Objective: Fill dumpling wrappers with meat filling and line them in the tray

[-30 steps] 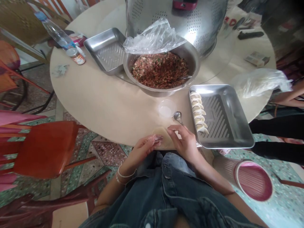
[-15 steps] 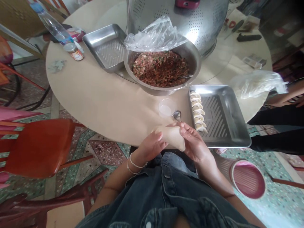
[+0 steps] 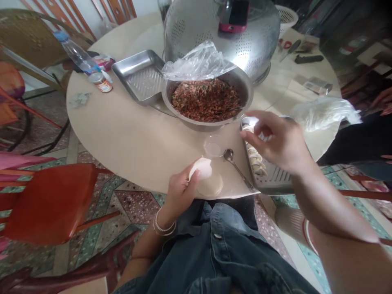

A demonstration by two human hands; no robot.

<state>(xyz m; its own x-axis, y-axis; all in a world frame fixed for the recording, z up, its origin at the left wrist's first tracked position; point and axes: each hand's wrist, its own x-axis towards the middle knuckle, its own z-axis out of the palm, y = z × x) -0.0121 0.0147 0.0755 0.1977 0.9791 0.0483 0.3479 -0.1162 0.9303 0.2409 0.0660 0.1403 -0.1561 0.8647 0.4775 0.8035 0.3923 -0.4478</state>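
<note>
My left hand point(image 3: 180, 188) pinches a pale, floppy dumpling wrapper point(image 3: 201, 168) between thumb and fingers, near the table's front edge. Just below it lies a round, flat wrapper point(image 3: 211, 185) on the tabletop. My right hand point(image 3: 275, 139) is raised over the metal tray of dumplings point(image 3: 255, 157), its thumb and forefinger apart with nothing seen between them. Those fingertips are close to the rim of the steel bowl point(image 3: 211, 125) of minced filling point(image 3: 208, 100). A thin utensil handle point(image 3: 234, 109) shows in the filling.
Between my hands are a small clear dish point(image 3: 214, 146) and a metal spoon point(image 3: 239, 169). Plastic film point(image 3: 197, 63) covers the bowl's back edge. Behind stands a perforated metal colander point(image 3: 196, 28) with a phone point(image 3: 234, 16) on it. Another metal tray point(image 3: 139, 77) is at left.
My right hand has left the wrapper and moved up and right over the dumpling tray. My left hand keeps a wrapper and has shifted slightly left. The view has tilted up a little.
</note>
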